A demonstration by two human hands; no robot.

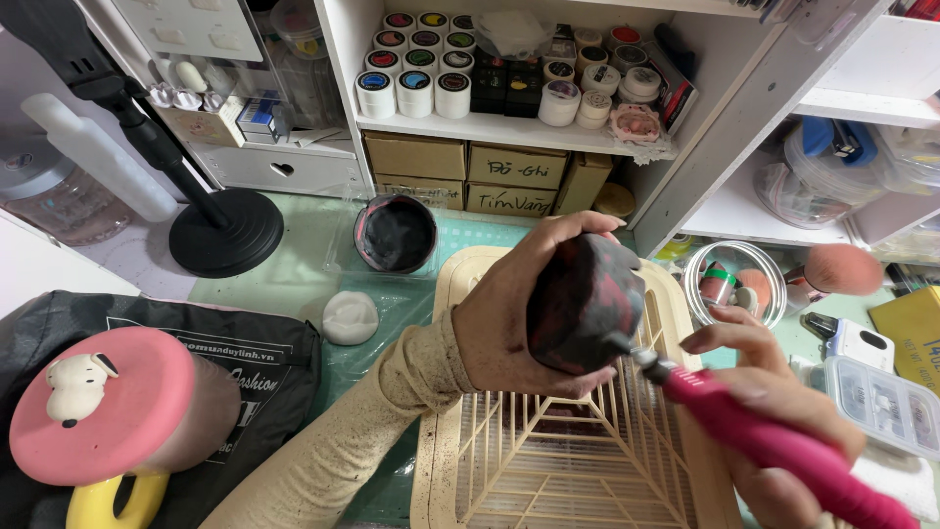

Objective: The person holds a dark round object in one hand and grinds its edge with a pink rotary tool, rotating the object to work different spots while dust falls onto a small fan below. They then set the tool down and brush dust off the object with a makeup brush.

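My left hand (pixel 509 323) grips a dark, rounded block (pixel 586 302) mottled black and red, held above a cream slatted tray (pixel 548 460). My right hand (pixel 783 392) holds a pink pen-shaped rotary tool (pixel 774 441). Its metal tip (pixel 636 355) touches the lower right side of the block. My left sleeve is beige and speckled with dust.
A round tub of black and red material (pixel 396 233) sits behind the tray. A white moulded piece (pixel 350 317) lies on the green mat. A black stand base (pixel 227 231), a pink round cushion (pixel 103 402), shelves of jars (pixel 421 69), cardboard boxes (pixel 514 168) and a clear bowl (pixel 734 282) surround the spot.
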